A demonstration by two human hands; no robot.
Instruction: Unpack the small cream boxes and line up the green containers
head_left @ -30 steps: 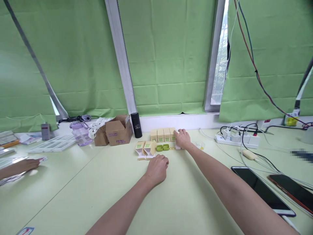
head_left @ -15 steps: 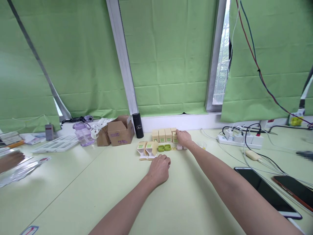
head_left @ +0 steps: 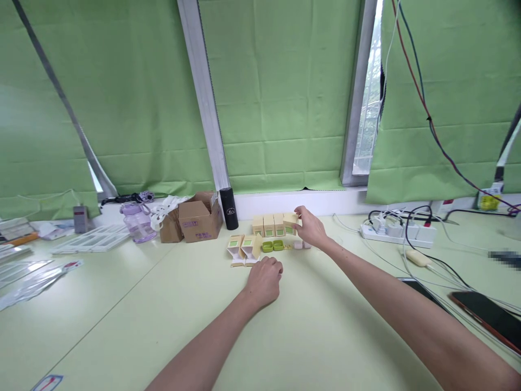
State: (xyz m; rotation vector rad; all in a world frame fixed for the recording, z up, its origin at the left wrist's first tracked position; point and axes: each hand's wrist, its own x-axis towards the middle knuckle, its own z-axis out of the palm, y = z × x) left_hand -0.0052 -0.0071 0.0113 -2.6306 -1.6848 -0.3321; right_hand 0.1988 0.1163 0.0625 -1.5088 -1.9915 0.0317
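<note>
At the right end of the row of boxes (head_left: pixel 268 222), one carton (head_left: pixel 290 221) sits askew, green-labelled face toward me, long axis unclear; my right hand (head_left: pixel 311 227) has thumb and finger apart at its edge, pinching or not I cannot tell; my left hand (head_left: pixel 264 279) rests curled

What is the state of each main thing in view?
Left hand: loosely curled
Rightmost small box: angled
Right hand: at that box, grip unclear
Other three small boxes: upright, side by side
Two front boxes: open
Green containers: open
Cardboard box: partly open
Black cylinder: upright
Purple jug: upright
</note>
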